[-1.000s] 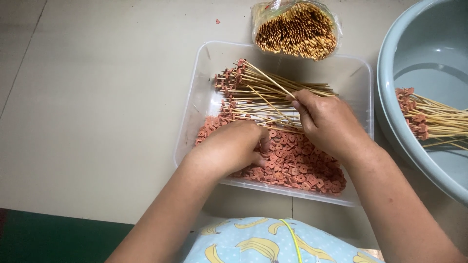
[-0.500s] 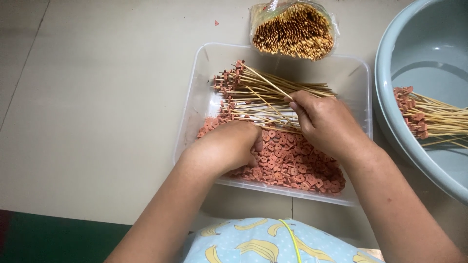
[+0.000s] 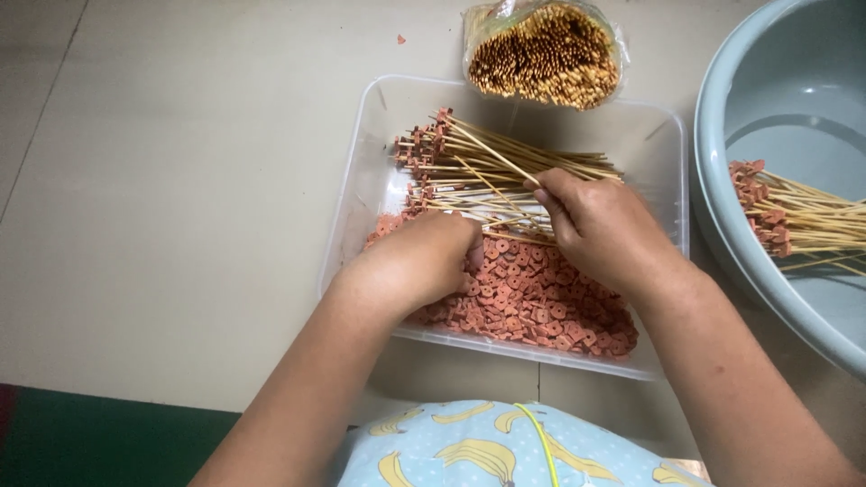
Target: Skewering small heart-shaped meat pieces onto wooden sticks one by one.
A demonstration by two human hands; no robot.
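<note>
a: right hand (image 3: 606,236): fingers closed on the bamboo skewers (image 3: 505,176) fanned across the clear tray (image 3: 666,144).
b: left hand (image 3: 422,261)?
a: curled, knuckles up, in the reddish discs (image 3: 541,307); what it pinches, cannot tell.
b: step?
a: threading, by the look. next wants one disc met squarely by a skewer tip.
b: other items?
a: bagged skewers (image 3: 546,54); grey basin (image 3: 785,99), loaded sticks (image 3: 798,221).

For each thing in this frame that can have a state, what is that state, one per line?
Left hand: curled, knuckles up, resting on the slices.
Right hand: closed around skewers.
Skewers: bundled in the tray, slices threaded on their far ends.
Slices: loose, heaped in the tray.
Tray: open, partly filled.
Bag: open, packed with bare sticks.
Basin: holds finished skewers.
</note>
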